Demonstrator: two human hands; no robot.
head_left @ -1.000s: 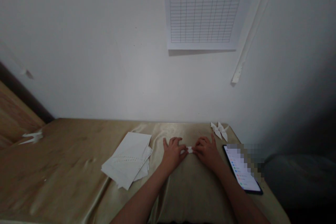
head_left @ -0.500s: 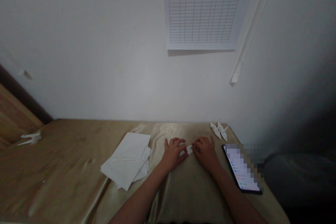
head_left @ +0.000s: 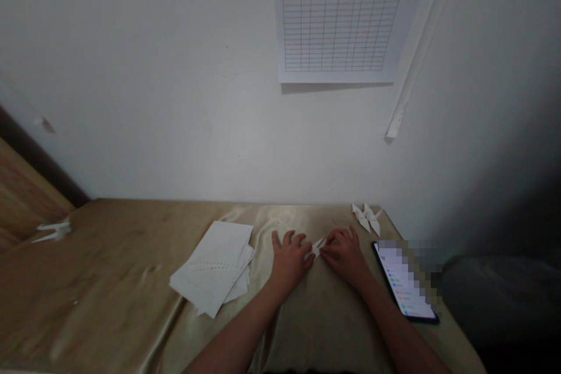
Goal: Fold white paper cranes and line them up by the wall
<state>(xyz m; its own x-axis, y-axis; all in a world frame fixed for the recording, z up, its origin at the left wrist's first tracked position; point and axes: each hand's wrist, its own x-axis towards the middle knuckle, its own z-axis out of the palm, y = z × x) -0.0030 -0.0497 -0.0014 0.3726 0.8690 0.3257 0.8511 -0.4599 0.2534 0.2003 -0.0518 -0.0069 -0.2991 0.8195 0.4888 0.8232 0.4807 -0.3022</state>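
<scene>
Here, a small folded paper piece (head_left: 314, 249) is held just above the near part of the table, between the two hands and near the middle of the tabletop. It is white and narrow, and it is creased into a pointed shape with a slim tip angled up and to the right. Its finer folds are too small to be made out.

The left hand (head_left: 290, 260) is placed to the left of the piece, with the fingers spread and slightly curved. The thumb side is brought against the piece, but a firm grip cannot be confirmed. The right hand (head_left: 344, 255) is placed to the right, with the fingers curled inward and closed on the piece's right end.

A loose stack of white paper sheets (head_left: 211, 266) is laid left of the hands, on a shiny gold cloth (head_left: 131, 257) covering the table. A pair of folded paper cranes (head_left: 367, 218) is set at the far right edge, and a smartphone (head_left: 403, 286) is laid near the right edge, just beside the right hand. Another white folded paper piece (head_left: 55, 229) is seen at the far left. A printed grid chart (head_left: 337, 23) is fixed to the wall beyond.
</scene>
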